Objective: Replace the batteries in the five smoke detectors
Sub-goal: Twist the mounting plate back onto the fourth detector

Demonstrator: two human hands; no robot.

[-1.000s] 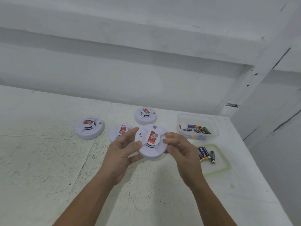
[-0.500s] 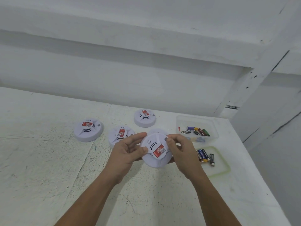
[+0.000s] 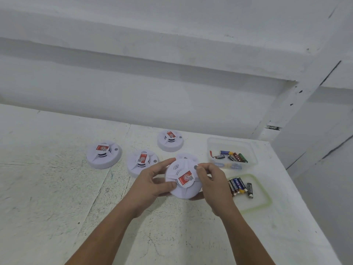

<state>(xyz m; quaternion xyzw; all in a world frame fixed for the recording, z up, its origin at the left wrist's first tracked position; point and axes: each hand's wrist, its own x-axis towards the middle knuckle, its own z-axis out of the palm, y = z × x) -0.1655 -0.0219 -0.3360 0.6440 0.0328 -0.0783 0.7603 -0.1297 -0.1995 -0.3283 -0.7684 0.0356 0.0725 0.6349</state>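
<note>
I am seeing both hands holding the held smoke detector point(image 3: 183, 180) above the white table point(image 3: 57, 197), in front of the other detectors. The left hand point(image 3: 152, 185) is curling round its left edge with the thumb lying on the face. The right hand point(image 3: 214, 182) is pinching the upper right rim, with the thumb beside a small grey dot.

A red sticker with a round white logo and a small code square is showing on its centre cap; I am not managing to read any words there. "EVEREADY" is readable on a battery in the clear plastic container point(image 3: 225, 146) and on one of the batteries on the lid point(image 3: 237, 186); a blue one there is showing "CELL". The green-rimmed lid point(image 3: 257, 199) is lying just right of the hands.

Three detectors point(image 3: 104, 154) point(image 3: 142, 162) point(image 3: 170, 140) are lying in plain view. A fifth detector point(image 3: 183, 156) is mostly hiding behind the held one. The underside of the held one is out of sight.

Compared with a second ago, the sticker is now lying more tilted, so the detector is turning clockwise in the hands.
</note>
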